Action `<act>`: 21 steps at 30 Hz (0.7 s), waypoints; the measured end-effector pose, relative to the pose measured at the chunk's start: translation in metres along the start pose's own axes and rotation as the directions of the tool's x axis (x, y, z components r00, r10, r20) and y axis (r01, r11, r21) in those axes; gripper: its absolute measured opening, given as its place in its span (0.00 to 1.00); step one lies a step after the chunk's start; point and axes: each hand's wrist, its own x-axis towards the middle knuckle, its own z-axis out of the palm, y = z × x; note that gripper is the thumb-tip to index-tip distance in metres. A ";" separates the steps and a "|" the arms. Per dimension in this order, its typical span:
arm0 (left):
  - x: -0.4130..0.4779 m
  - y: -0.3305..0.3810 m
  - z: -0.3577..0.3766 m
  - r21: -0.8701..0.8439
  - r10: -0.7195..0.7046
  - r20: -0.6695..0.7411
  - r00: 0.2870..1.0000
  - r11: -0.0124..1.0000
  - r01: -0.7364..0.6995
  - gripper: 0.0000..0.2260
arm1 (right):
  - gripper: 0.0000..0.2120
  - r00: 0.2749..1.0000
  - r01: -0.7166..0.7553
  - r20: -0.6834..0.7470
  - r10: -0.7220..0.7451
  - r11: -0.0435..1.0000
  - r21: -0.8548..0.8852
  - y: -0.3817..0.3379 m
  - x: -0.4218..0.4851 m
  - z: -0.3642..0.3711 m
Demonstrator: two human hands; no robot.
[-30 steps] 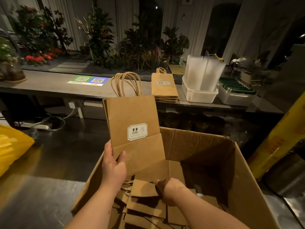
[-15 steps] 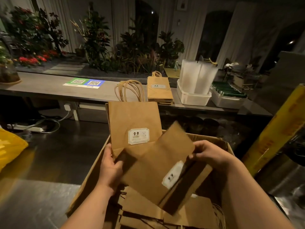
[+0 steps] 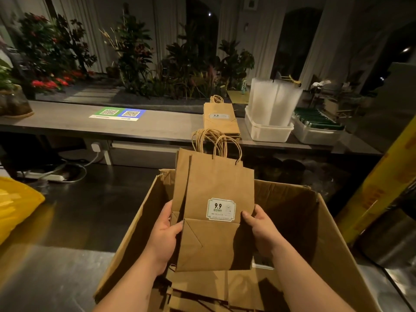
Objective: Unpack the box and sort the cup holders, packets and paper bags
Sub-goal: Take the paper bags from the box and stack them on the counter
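Observation:
I hold a small stack of flat brown paper bags (image 3: 216, 190) upright over the open cardboard box (image 3: 299, 212). The front bag has a white "9.9" label and twisted paper handles on top. My left hand (image 3: 165, 235) grips the stack's left edge, thumb on the front. My right hand (image 3: 258, 230) grips its right edge. More flat brown bags (image 3: 202, 291) lie in the bottom of the box. On the far counter rests another pile of paper bags (image 3: 221, 122), then a white tub of clear cup holders (image 3: 275, 102) and a tub of green packets (image 3: 319, 120).
The long grey counter (image 3: 67, 122) carries a green and blue QR code sign (image 3: 118, 114). Potted plants stand behind it. A yellow bag (image 3: 15, 206) lies at the left. A yellow-wrapped roll (image 3: 382, 181) leans at the right. A power strip with cables lies under the counter.
My right hand lifted a bag out of the box, turned it upright and laid it against the front of the bag in my left hand. Both hands now hold the stack together.

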 end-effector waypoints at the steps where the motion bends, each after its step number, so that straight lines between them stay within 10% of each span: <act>1: 0.000 0.000 0.000 -0.014 -0.009 0.008 1.000 1.000 0.009 0.17 | 0.12 1.000 -0.007 0.021 0.007 1.000 0.025 0.002 0.001 0.000; 8: 0.002 -0.002 0.001 0.008 -0.045 0.072 0.996 0.999 0.044 0.17 | 0.11 0.995 0.082 -0.056 -0.082 0.997 -0.010 0.001 -0.001 0.018; 15: 0.007 -0.002 -0.002 0.093 0.051 -0.156 0.986 0.995 -0.036 0.21 | 0.10 0.975 0.217 0.025 -0.221 0.969 0.119 -0.022 -0.007 0.012; 18: 0.005 -0.003 -0.006 0.136 0.135 -0.194 0.972 0.985 -0.110 0.20 | 0.12 0.987 0.157 0.006 -0.160 0.964 -0.214 -0.004 0.001 -0.009; 21: 0.007 -0.007 -0.009 0.130 0.156 -0.221 0.963 0.983 -0.130 0.21 | 0.31 0.994 0.041 0.090 0.069 0.521 -0.852 0.026 0.006 -0.037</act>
